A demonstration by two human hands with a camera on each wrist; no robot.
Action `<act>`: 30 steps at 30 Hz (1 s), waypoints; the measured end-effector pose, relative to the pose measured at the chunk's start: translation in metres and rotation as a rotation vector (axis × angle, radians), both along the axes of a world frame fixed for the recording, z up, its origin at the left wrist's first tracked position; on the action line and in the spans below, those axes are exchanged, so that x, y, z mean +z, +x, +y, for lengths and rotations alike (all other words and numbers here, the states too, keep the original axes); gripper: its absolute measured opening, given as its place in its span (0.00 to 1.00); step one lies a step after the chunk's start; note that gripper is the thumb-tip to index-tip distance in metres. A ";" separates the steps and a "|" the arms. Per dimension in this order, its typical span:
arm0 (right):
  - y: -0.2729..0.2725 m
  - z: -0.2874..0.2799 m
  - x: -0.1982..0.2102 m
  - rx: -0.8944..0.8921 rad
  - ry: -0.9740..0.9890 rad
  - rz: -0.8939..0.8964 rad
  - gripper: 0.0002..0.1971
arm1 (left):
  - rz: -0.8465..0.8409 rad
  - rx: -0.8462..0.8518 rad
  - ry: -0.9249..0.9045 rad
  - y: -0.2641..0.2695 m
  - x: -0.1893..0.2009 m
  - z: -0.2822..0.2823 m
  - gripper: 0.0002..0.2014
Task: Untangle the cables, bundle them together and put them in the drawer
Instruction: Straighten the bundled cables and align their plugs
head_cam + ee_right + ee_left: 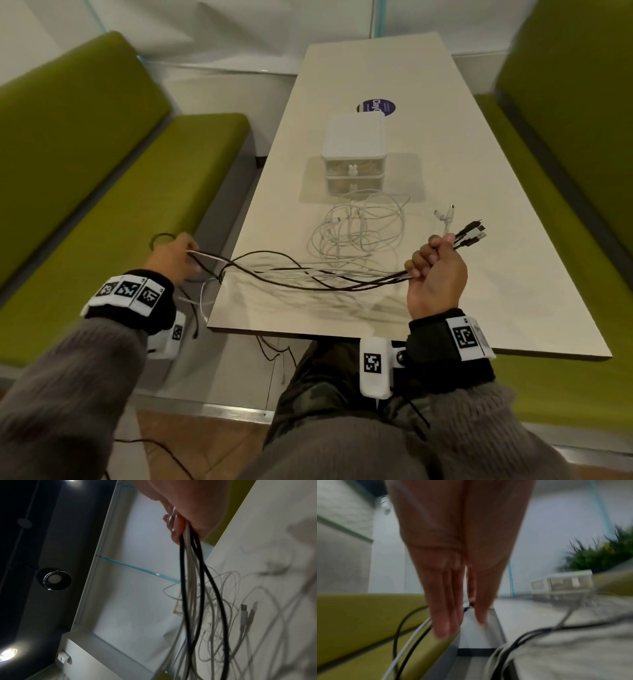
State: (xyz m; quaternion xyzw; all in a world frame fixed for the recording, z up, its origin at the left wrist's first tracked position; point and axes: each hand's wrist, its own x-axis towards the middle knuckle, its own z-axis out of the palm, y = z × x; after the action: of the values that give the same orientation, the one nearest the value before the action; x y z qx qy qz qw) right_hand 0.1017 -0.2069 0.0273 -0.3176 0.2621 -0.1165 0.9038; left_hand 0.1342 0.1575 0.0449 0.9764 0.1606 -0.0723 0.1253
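My right hand (435,257) grips a bunch of black and white cables (308,277) near their plugs (471,233), above the table's near right part. In the right wrist view the same strands (183,588) hang out of that fist (188,513). The bunch stretches left across the table to my left hand (178,255), which is off the table's left edge. The strands run between its thumb and fingers (443,622), and a black loop sticks out past it. A loose tangle of white cables (359,229) lies before the white two-drawer box (352,147), both drawers closed.
The pale table (479,171) has green benches on the left (102,205) and right (565,137). A purple sticker (376,106) lies behind the box. Cable ends (202,301) hang over the table's left edge toward the floor.
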 end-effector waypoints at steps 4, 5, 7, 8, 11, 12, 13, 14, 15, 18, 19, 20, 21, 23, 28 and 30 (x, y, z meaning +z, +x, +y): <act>0.000 -0.005 0.002 -0.028 -0.006 -0.011 0.20 | 0.202 -0.125 -0.072 0.008 0.019 -0.017 0.31; -0.001 -0.005 0.002 -0.031 -0.008 -0.008 0.20 | 0.180 -0.178 -0.064 0.010 0.026 -0.024 0.28; -0.002 -0.003 0.002 -0.044 -0.008 -0.012 0.20 | 0.156 -0.307 -0.067 0.014 0.039 -0.044 0.21; -0.004 -0.001 0.002 -0.057 -0.007 -0.010 0.20 | 0.150 -0.383 -0.085 0.015 0.044 -0.057 0.18; -0.009 0.006 0.002 -0.121 -0.008 0.026 0.22 | 0.031 -0.636 -0.207 0.014 0.053 -0.110 0.10; -0.011 0.008 0.001 -0.142 -0.015 0.037 0.23 | -0.016 -0.713 -0.260 0.013 0.055 -0.131 0.08; -0.013 0.010 0.001 -0.158 -0.023 0.041 0.23 | -0.034 -0.776 -0.317 0.012 0.054 -0.152 0.07; -0.014 0.011 0.001 -0.167 -0.030 0.040 0.24 | -0.016 -0.828 -0.372 0.012 0.052 -0.174 0.07; -0.014 0.012 0.001 -0.172 -0.033 0.042 0.24 | 0.041 -0.876 -0.405 0.013 0.047 -0.193 0.07; -0.014 0.011 0.001 -0.169 -0.027 0.065 0.24 | 0.266 -0.972 -0.299 0.024 0.023 -0.230 0.09; -0.014 0.011 0.001 -0.167 -0.021 0.072 0.24 | 0.295 -0.973 -0.209 0.031 0.016 -0.233 0.10; -0.014 0.010 0.001 -0.165 -0.014 0.076 0.23 | 0.298 -0.958 -0.130 0.039 0.011 -0.231 0.11; -0.013 0.010 0.000 -0.164 -0.009 0.078 0.23 | 0.293 -0.938 -0.068 0.047 0.007 -0.226 0.12; -0.012 0.008 0.000 -0.157 -0.008 0.089 0.23 | 0.281 -0.909 0.042 0.066 0.004 -0.211 0.14; -0.009 0.006 -0.002 -0.153 0.000 0.118 0.23 | 0.036 -0.832 0.142 0.107 0.022 -0.176 0.19; -0.007 0.005 -0.004 -0.162 0.007 0.125 0.23 | 0.008 -0.841 0.115 0.109 0.028 -0.177 0.12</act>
State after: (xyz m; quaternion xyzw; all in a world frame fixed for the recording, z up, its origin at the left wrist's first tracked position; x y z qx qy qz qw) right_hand 0.0946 -0.2021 0.0233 -0.2987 0.3433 -0.1679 0.8745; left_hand 0.2430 -0.0192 0.0732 0.9620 -0.2473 -0.1119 0.0294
